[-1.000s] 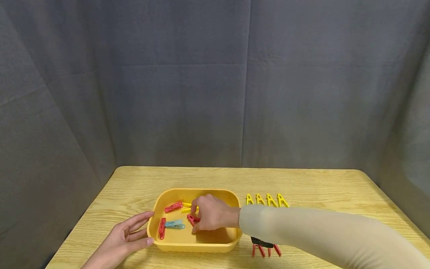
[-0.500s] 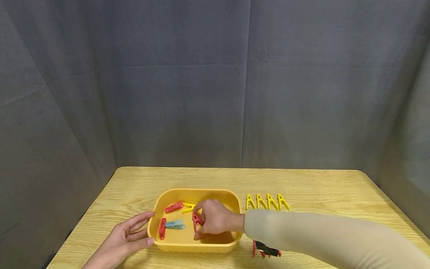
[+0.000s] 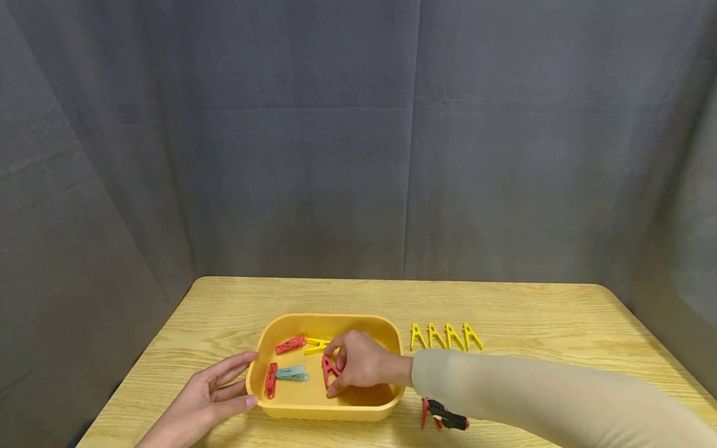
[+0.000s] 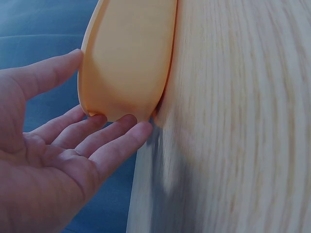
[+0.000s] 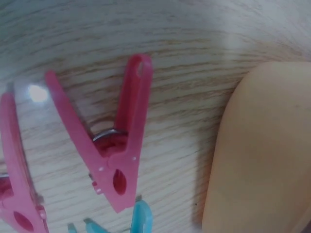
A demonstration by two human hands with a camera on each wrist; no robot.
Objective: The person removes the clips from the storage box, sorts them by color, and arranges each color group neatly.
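Observation:
A yellow plastic tub (image 3: 322, 412) holds several clothespins. My right hand (image 3: 363, 361) is inside it, pinching a red clothespin (image 3: 329, 372) between thumb and forefinger. To its left lie a light blue clothespin (image 3: 292, 373), a red clothespin (image 3: 271, 381) and, farther back, another red clothespin (image 3: 290, 345). A yellow clothespin (image 3: 316, 346) is partly behind my right hand. With fingers extended, my left hand (image 3: 204, 395) touches the tub's left end; in the left wrist view its fingertips (image 4: 142, 131) rest against the outer wall. The right wrist view does not show the right hand.
Several yellow clothespins (image 3: 452, 336) stand in a row right of the tub. Nearer, red clothespins (image 5: 138, 107) and light blue tips (image 5: 141, 218) lie on the wooden table (image 3: 521, 311), partly hidden by the sleeve (image 3: 504, 379). A black object (image 3: 448, 415) hangs below the sleeve. Grey curtains surround the table.
My right hand has shifted slightly right and toward me inside the tub, and the red clothespin in its fingers has turned more upright. The left hand has stayed still.

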